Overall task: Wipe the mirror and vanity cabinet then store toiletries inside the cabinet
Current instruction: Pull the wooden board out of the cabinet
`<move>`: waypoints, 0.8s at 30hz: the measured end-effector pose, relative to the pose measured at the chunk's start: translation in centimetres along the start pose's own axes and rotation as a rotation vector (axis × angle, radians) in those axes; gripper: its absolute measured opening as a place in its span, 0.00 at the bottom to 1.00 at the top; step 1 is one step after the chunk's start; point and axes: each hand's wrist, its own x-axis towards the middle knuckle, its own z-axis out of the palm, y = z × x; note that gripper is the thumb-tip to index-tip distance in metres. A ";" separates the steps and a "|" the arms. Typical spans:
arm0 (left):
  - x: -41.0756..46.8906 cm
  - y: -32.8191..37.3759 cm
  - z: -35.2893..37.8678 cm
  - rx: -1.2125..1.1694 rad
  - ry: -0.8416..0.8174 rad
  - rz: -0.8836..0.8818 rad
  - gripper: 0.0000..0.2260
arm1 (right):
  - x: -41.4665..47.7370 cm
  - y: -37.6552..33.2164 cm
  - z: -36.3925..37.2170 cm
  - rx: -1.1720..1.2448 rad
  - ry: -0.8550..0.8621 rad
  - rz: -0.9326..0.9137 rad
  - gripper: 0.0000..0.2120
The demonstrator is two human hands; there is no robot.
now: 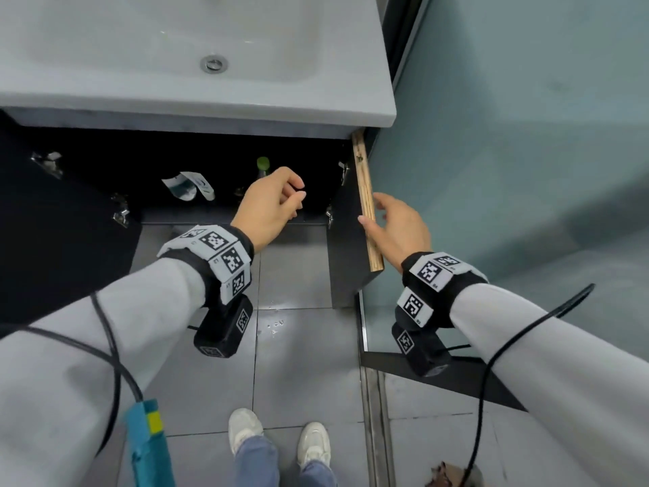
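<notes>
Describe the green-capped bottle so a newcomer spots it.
Under the white sink, the dark vanity cabinet is open. At its back, just beyond the left hand, sits a bottle. Only it has a green cap; its left neighbour is a white pack.

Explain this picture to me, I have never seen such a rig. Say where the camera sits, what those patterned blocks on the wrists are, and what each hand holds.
No machine here: a person works with bare hands. The one camera is worn on the head and looks down, so you see the arms, the shoes and the tiled floor. A wrist band on each arm carries black-and-white square patterns and a cabled black box, probably for tracking. On top is the sink, below it the open vanity cabinet, with a green-capped bottle and a white packet inside. The left hand hovers at the opening, fingers loosely curled, holding nothing. The right hand holds the edge of the cabinet door.
</notes>
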 end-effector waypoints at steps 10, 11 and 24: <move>-0.3 -2.6 0.6 -0.020 0.047 -0.052 0.02 | 1.2 -0.7 1.0 -0.086 0.027 -0.048 0.19; -0.3 -2.6 0.4 -0.024 0.047 -0.052 0.01 | 1.3 -1.0 1.1 -0.076 0.019 -0.054 0.20; -1.1 -6.2 -6.8 0.008 0.120 -0.108 0.05 | 4.2 -9.9 2.9 -0.179 -0.173 -0.074 0.15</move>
